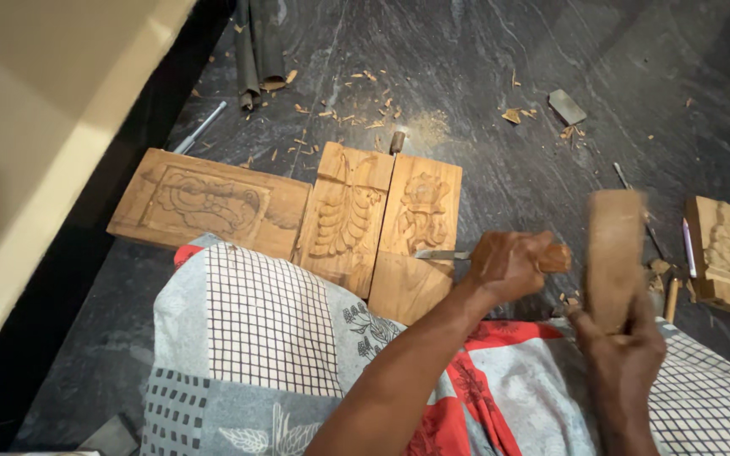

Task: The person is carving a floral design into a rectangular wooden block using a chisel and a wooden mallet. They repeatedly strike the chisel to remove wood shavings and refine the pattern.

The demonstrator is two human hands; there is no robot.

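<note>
**Chisel set to the flower panel, mallet raised beside it**

Nearest the camera lay the patterned cloth over the person's lap — grey check with red floral patches — and both forearms reached out across it.

At far left, a long carved panel rested flat on the dark stone floor, with a thin metal rod just beyond its upper edge. Next came the leaf panel, and touching its right side the flower panel, partly cut with a bare lower section. Wood chips were scattered beyond them.

The left hand was clamped around the wooden handle of a chisel, its steel blade lying low with the tip on the flower panel's bare lower part. The right hand was closed on the lower end of a wooden mallet, held upright and just beside the chisel's butt — not touching it.

The flower panel looked stiff, fairly heavy and rough enough not to slip; its raised petals seemed the fragile part, so the plain edges would be the place to grip. The chisel's blade looked sharp, the handle the only safe hold. The mallet appeared dense and solid.

At far right stood a small carved block, with a few loose tools near it.
</note>
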